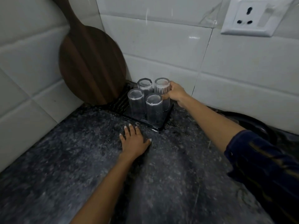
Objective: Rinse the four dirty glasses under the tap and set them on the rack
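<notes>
Several clear glasses stand upside down on a black ribbed rack [120,103] in the counter's back corner. The back right glass [162,88] is gripped by my right hand [175,94], whose fingers wrap its right side. The back left glass [144,85], the front left glass [135,102] and the front right glass [153,109] stand free. My left hand [133,141] lies flat on the dark granite counter [80,159] just in front of the rack, fingers spread, holding nothing.
A round wooden board [90,65] with a handle leans against the tiled wall, its foot on the rack's left part. A white wall socket [252,16] sits at the upper right. A dark rounded rim [258,125] shows at the right behind my sleeve.
</notes>
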